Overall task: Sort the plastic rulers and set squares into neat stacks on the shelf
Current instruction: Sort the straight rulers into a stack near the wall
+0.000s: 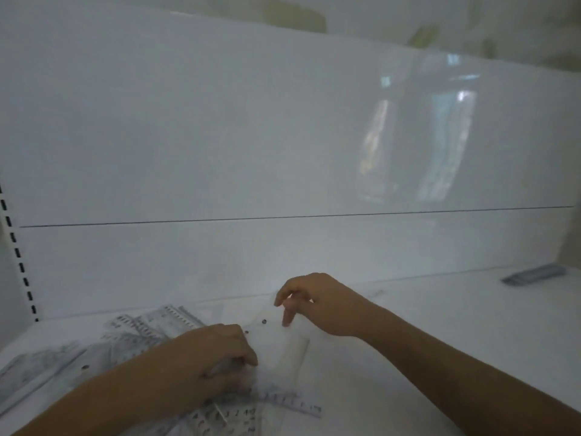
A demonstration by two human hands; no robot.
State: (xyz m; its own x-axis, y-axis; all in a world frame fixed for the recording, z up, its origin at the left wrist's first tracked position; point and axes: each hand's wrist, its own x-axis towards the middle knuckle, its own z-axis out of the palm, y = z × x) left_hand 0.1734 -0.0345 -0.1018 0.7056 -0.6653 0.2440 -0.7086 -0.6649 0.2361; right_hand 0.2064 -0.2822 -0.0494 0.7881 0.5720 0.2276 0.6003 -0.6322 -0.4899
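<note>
1. We see a white shelf (424, 335) with a glossy white back panel (220, 136) behind it and a slotted upright (19, 256) at the far left.
2. A loose pile (103, 350) of clear rulers and set squares lies spread over the left part of the shelf, the pieces overlapping at mixed angles.
3. Our left hand (213, 357) rests on the pile's right edge, fingers curled down onto a clear piece (279, 344); the blur keeps us from telling whether they grip it or only press on it.
4. Our right hand (317, 302) hovers over the far end of that same piece, fingers bent and narrow, the tips pinching or touching its top edge near a small hole.
5. A ruler (283, 401) lies flat just in front of the left hand.
6. A dark, flat stack (534, 275) sits well apart at the far right.
</note>
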